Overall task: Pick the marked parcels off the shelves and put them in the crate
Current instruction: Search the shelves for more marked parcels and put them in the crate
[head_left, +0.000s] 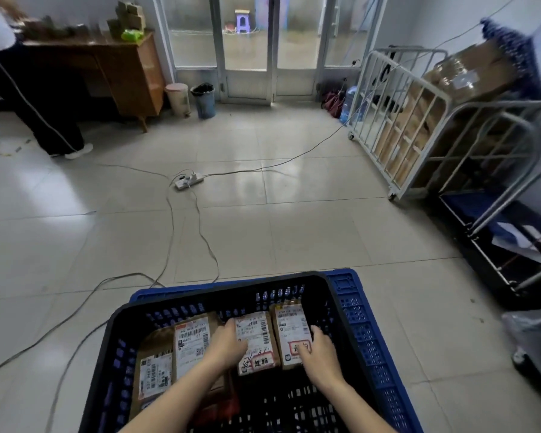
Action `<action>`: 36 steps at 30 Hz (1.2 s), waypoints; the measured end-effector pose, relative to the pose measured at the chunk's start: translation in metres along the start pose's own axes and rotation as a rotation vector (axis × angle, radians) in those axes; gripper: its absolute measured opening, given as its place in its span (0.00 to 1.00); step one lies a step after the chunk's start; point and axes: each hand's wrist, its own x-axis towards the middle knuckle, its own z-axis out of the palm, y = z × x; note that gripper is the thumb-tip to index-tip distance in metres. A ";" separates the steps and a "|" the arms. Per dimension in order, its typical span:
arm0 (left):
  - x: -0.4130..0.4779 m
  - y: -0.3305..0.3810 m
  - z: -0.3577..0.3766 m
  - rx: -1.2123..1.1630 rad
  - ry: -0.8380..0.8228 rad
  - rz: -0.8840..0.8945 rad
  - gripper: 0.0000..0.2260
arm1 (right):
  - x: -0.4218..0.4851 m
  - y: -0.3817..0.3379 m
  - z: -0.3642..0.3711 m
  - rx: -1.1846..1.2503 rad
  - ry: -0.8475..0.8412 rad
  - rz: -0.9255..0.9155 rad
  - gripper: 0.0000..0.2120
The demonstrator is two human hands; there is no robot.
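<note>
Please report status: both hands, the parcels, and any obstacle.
Left hand and right hand resting on parcels inside crate. Grip unclear. Nothing obstructing.

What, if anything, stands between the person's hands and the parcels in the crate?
Nothing visible does. Both hands are already inside the crate: the left hand rests on the left edge of the middle parcel, and the right hand lies on the rightmost parcel. No lid or other object covers them.
</note>
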 end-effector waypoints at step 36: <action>-0.356 0.056 0.168 0.722 -0.177 1.209 0.23 | -0.512 0.137 -0.007 -0.121 0.723 0.630 0.26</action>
